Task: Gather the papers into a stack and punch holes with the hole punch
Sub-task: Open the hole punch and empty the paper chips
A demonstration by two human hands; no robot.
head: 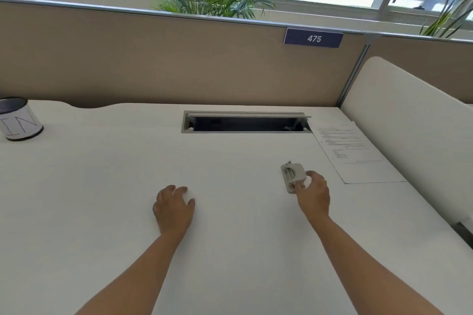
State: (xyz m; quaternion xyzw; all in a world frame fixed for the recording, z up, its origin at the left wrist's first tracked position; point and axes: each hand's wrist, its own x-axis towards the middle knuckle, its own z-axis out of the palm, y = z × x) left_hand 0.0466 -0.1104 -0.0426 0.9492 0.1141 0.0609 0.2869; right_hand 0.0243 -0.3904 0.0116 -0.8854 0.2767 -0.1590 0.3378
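— White is all over this big smooth bench (230, 250). What is the right hand (315, 195) doing?

— It is touching the small grey metal-and-plastic hole punch (293, 177). Its fingers (311, 174) curl around the near end of the punch, and the thumb is against the side. It looks like a light hold. The punch sits on the bench.

— And the left hand (172, 208)?

— It lies on the bench with its fingers (176, 190) bent a little and nothing in them. It is well apart from the punch.

— Where are the papers?

— White printed sheets of paper (358, 153) lie flat at the far right of the bench, near the punch but not touching it. I cannot tell how many sheets there are. They look like they lie neatly on top of each other.

— What could go wrong?

— I think the punch could slip, because only the tips of the fingers hold it. If the sheets get pushed while the hand reaches over, the edges may not line up, and then the holes would land in different spots. The open grey slot (245, 123) in the bench is close to the top corner of the paper, so a sheet might slide into it.
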